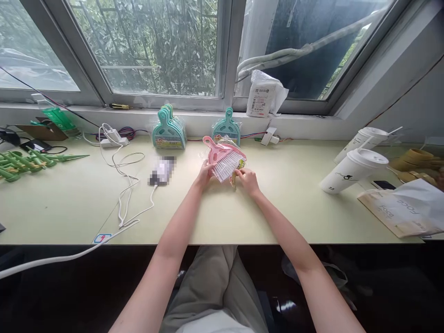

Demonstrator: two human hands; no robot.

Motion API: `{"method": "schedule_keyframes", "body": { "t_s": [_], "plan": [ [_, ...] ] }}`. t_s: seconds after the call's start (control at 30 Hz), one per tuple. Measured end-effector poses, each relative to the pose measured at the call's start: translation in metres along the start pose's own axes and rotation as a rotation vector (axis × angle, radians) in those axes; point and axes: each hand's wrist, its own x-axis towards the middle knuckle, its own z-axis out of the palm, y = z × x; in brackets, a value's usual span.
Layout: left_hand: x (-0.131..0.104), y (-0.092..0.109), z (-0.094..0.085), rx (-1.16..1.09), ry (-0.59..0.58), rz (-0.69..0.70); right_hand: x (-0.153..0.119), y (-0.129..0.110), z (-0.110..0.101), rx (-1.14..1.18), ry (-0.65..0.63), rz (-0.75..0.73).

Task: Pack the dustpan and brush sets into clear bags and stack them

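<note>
A pink dustpan and brush set (222, 155) in clear wrapping is held above the table, tilted, its handle pointing up and left and its white bristles facing down. My left hand (205, 174) grips its lower left edge, with some fingers hidden behind it. At the lower right corner, the fingers of my right hand (248, 179) pinch the wrapping beside a small printed label (232, 180). Behind it, a wrapped teal dustpan set (227, 127) leans by the window sill. Several more teal sets (169, 132) stand stacked to the left.
A phone (162, 171) with a white cable (130, 203) lies left on the table (222, 217). Two white cups (352, 171) (362, 141) and a paper bag (407, 208) are at the right. Green plastic pieces (31, 162) and a bottle (58, 118) are far left.
</note>
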Motion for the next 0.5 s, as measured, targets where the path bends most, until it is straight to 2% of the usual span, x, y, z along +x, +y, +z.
{"method": "schedule_keyframes", "body": {
  "t_s": [0.1, 0.23, 0.37, 0.43, 0.5],
  "plan": [
    [0.000, 0.000, -0.001, -0.018, -0.066, 0.009, 0.004, 0.008, -0.002, 0.273, -0.052, 0.150],
    [0.004, -0.003, -0.003, -0.027, -0.054, 0.005, 0.006, 0.012, -0.002, 0.601, -0.096, 0.354],
    [0.010, -0.008, -0.009, -0.029, -0.008, 0.020, 0.010, 0.013, -0.006, 0.641, -0.101, 0.344],
    [0.013, -0.009, -0.014, -0.034, 0.043, 0.038, 0.015, 0.018, -0.014, 0.635, -0.155, 0.353],
    [0.015, -0.010, -0.020, -0.037, 0.115, 0.050, 0.019, 0.029, -0.027, 0.634, -0.114, 0.412]
  ]
}}
